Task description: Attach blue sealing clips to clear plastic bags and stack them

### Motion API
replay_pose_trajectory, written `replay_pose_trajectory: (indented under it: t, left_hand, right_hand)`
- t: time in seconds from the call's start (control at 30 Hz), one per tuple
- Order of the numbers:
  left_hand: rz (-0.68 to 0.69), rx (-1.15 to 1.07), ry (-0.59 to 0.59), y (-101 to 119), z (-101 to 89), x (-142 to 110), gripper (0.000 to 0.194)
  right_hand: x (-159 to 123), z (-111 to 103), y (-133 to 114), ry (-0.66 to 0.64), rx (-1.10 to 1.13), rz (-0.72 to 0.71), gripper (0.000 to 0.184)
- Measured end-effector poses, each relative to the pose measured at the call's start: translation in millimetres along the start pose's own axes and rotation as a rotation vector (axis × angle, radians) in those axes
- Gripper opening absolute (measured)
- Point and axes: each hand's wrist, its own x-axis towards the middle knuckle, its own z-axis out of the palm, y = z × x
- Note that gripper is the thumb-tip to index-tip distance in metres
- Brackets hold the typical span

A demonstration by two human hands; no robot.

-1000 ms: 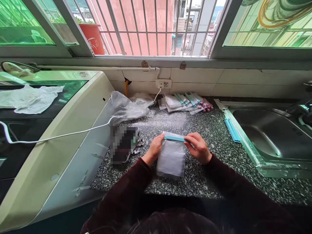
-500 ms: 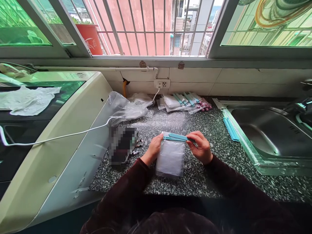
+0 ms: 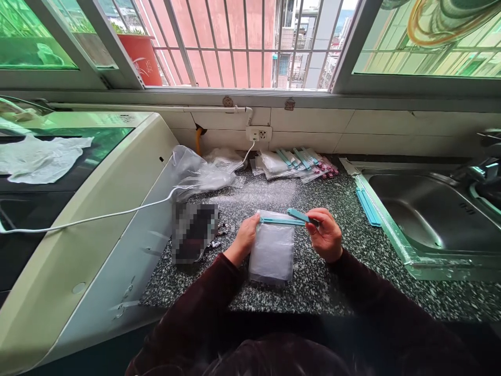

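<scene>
A clear plastic bag [image 3: 271,253] with pale contents lies toward me over the speckled countertop. My left hand [image 3: 247,235] is closed on its upper left edge, thumb near the top. Across the upper part of the bag run thin teal strips [image 3: 276,221], close together. My right hand [image 3: 325,236] pinches a flat teal bag clip [image 3: 299,214] by its right end. This clip slants over the bag's upper right corner, its free end raised above the strips. The right hand's fingertips partly hide where the strips end.
Several bags with teal and pink clips [image 3: 291,163] are piled by the wall. Loose teal clips [image 3: 368,207] lie beside the sink [image 3: 422,209]. A blurred dark phone-like object [image 3: 195,232] and a white cable [image 3: 117,211] are on the left, near a washing machine [image 3: 117,209].
The teal clip in my right hand has shifted right and tilted, its left end now apart from the strips on the bag. My left hand keeps its hold.
</scene>
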Motion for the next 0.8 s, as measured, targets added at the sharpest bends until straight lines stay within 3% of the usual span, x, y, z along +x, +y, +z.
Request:
replay_pose_trajectory:
  t: [0.47,0.8]
  left_hand:
    - [0.052,0.016,0.055,1.8,-2.2,0.9,0.03]
    - [0.056,-0.053,0.101,3.0,-6.9,2.9,0.031]
  right_hand:
    - [4.1,-7.4,8.7,0.109,-0.051,-0.053,0.009]
    - [4.7,-11.1,10.3,0.18,0.0,0.014,0.008]
